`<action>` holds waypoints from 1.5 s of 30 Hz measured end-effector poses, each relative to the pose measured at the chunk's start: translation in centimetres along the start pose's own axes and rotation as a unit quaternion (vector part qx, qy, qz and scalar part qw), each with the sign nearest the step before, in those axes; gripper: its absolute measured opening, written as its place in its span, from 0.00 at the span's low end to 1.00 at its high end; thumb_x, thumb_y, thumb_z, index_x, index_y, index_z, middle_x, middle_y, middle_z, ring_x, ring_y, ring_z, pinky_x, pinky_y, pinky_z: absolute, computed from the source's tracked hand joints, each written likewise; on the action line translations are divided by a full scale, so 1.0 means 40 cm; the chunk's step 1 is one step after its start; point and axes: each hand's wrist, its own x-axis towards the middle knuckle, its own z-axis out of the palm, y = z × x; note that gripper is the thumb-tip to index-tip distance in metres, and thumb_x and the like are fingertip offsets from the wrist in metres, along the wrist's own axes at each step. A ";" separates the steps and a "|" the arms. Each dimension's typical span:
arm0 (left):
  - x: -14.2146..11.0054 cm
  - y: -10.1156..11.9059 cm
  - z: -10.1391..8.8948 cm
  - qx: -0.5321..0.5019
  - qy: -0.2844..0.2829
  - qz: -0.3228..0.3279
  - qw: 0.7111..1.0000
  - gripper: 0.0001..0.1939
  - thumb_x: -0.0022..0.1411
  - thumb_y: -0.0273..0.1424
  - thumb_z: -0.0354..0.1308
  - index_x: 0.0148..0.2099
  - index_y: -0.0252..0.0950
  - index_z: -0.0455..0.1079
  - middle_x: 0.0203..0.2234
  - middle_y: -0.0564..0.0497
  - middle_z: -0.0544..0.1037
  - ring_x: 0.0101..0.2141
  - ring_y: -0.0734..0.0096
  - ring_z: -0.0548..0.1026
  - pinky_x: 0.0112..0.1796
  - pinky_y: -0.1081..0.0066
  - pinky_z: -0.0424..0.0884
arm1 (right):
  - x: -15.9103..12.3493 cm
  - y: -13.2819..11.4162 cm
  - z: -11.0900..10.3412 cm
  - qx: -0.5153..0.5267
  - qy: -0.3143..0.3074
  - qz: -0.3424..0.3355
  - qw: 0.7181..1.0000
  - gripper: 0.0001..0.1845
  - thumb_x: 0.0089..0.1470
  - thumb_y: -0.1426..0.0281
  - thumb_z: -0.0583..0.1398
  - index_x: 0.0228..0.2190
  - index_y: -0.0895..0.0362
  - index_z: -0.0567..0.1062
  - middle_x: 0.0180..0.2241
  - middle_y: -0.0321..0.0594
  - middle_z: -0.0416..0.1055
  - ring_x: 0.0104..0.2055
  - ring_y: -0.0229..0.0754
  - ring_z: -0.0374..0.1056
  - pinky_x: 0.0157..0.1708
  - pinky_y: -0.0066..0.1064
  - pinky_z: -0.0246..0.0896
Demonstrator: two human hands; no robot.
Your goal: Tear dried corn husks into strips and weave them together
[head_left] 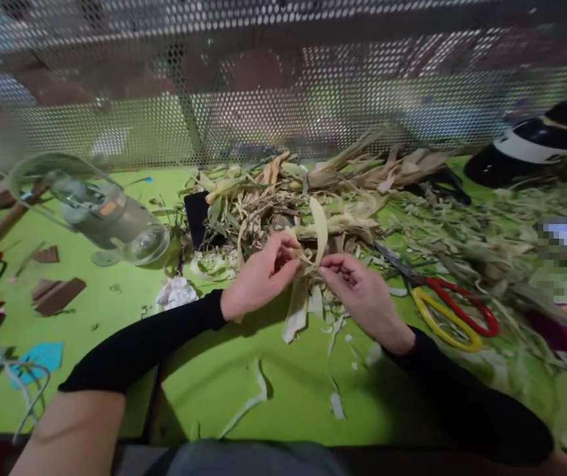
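Over a green table (214, 390), both my hands pinch the same pale dry corn husk strip (317, 233). My left hand (258, 277) grips its left side with fingers closed. Fingers pressed together, my right hand (357, 291) holds the right side. A longer piece of husk (296, 311) hangs down between the hands toward the table. Both forearms wear black sleeves. Just behind the hands lies a big heap of dry husks and leaves (313, 185).
Scissors with red and yellow handles (449, 314) lie right of my right hand. A clear glass jar (92, 208) lies on its side at left, a black phone (197, 218) beside the heap. Husk scraps, brown and blue paper pieces litter the table. A perforated metal screen (264, 86) stands behind.
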 end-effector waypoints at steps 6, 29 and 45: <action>-0.011 0.032 -0.017 0.260 0.002 0.159 0.952 0.09 0.70 0.35 0.54 0.42 0.35 0.72 0.45 0.43 0.77 0.50 0.58 0.73 0.54 0.59 0.64 | -0.012 -0.015 0.000 0.006 -0.028 -0.018 0.999 0.11 0.59 0.59 0.62 0.35 0.53 0.76 0.27 0.38 0.72 0.27 0.40 0.65 0.26 0.31 0.61; -0.022 0.054 -0.018 0.323 -0.119 0.035 0.938 0.15 0.74 0.36 0.43 0.45 0.33 0.68 0.31 0.48 0.78 0.27 0.69 0.69 0.30 0.68 0.57 | -0.033 -0.024 0.004 -0.202 -0.007 -0.189 0.961 0.06 0.63 0.68 0.60 0.33 0.54 0.75 0.26 0.35 0.74 0.22 0.35 0.64 0.24 0.29 0.57; -0.009 0.066 -0.044 0.006 -0.143 -0.077 0.987 0.15 0.69 0.39 0.51 0.36 0.34 0.71 0.26 0.56 0.69 0.27 0.77 0.64 0.32 0.73 0.60 | -0.024 -0.047 -0.006 -0.117 -0.009 -0.174 0.978 0.05 0.62 0.67 0.61 0.34 0.54 0.75 0.30 0.39 0.76 0.27 0.38 0.68 0.25 0.30 0.59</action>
